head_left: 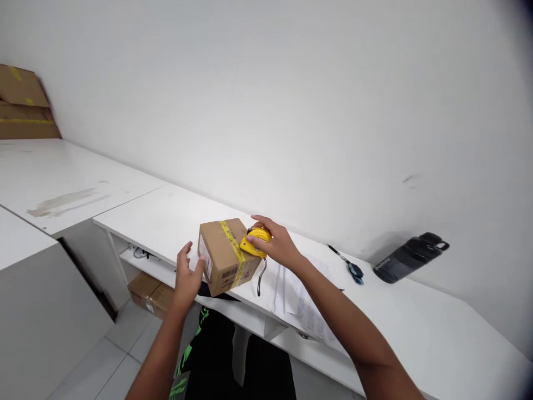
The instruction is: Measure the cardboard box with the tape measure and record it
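Observation:
A small cardboard box (219, 244) sealed with yellow tape sits near the front edge of the white desk. A white label shows on its left side, and dark print on the side facing me. My right hand (277, 241) grips a yellow tape measure (255, 243) at the box's upper right corner; a black wrist strap (262, 278) dangles from it. No blade is visibly drawn out. Fingers apart, my left hand (189, 275) is at the box's left side, its thumb by the label. Whether that thumb touches the box is hard to tell.
Papers (306, 294) lie right of the box on the desk (400, 316). Beyond them are a dark lanyard (353, 271) and a black bottle (410, 257). Another box (152, 294) sits below the desk. Larger cartons (25, 105) stand far left against the wall.

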`<state>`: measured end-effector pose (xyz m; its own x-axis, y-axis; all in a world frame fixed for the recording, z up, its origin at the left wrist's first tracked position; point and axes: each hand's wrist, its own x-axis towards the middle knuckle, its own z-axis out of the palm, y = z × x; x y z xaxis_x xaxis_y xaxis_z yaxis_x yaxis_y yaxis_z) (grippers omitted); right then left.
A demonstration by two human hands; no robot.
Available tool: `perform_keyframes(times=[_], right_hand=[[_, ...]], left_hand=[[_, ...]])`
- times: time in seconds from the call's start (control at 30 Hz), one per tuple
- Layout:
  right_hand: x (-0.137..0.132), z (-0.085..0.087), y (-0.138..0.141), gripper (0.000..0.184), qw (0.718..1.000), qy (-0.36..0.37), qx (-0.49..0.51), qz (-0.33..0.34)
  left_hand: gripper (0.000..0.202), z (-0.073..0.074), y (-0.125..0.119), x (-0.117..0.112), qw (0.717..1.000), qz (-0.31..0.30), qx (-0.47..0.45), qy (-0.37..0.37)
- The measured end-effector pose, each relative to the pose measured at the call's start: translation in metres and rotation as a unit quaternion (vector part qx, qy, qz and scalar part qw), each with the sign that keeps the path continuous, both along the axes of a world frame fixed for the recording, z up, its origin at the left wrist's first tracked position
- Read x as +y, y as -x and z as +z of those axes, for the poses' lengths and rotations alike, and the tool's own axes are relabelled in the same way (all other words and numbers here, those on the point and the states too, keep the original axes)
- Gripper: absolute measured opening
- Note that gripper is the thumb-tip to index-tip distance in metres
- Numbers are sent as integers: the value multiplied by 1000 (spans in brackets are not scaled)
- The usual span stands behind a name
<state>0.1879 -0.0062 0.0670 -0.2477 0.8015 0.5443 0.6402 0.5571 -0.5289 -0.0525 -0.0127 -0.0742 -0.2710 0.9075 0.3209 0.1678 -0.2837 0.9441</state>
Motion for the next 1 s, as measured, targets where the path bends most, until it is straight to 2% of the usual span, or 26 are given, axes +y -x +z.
perform_keyframes(times=[0.07,0.13,0.2,0.3,0.43,0.6,0.67,0.8,1.0], right_hand=[[7,12,15,50,996,-58,-68,30],[16,20,31,51,983,-101,-125,83],[25,21,47,53,964,-127,-188,140],[36,14,64,49,931,-165,-274,178],[40,9,64,43,914,-194,-311,175],[34,20,48,42,895,-190,-359,184],[31,24,44,41,894,-178,-366,186],[29,23,42,39,913,-166,-321,191],[32,14,57,35,918,-184,-304,175]], left_hand=[[58,14,-20,-9,1000,-7,-16,-17],[71,24,-38,-15,999,-33,-22,-36],[82,29,-52,-17,998,-43,-32,-38],[77,31,-60,-14,995,-56,-78,-13],[74,32,-64,-12,991,-55,-121,-14],[65,34,-64,-16,994,-60,-70,-51],[63,34,-61,-16,994,-71,-59,-58],[61,34,-50,-11,986,-137,-83,-41],[60,34,-40,-3,975,-187,-111,-35]])
